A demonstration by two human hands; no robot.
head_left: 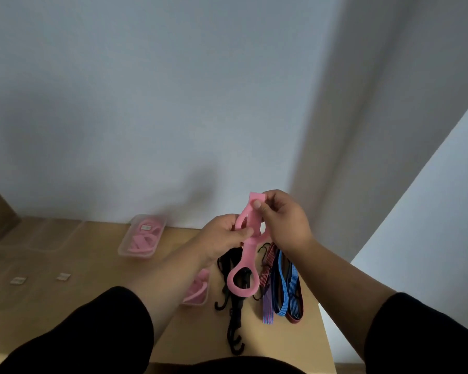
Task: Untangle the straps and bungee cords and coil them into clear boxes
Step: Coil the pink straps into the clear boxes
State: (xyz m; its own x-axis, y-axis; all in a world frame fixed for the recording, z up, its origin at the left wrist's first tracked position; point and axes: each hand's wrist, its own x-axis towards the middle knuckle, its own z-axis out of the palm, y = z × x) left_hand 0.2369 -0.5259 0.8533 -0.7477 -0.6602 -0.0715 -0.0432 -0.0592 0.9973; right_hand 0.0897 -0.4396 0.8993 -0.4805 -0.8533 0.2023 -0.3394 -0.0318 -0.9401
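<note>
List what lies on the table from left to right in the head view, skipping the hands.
Clear box of pink straps → small box with a pink strap → black hooked cords → purple striped cord → blue striped cord → dark red cord, nearest the table edge.

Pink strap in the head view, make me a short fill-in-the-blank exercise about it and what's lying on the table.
1. Both hands hold the pink strap above the ____.
2. The clear box near the wall holds straps of ____ colour.
3. The blue cord lies to the ____ of the black cords.
4. The right hand pinches the strap's ____ end.

Missing words: table; pink; right; upper
</note>
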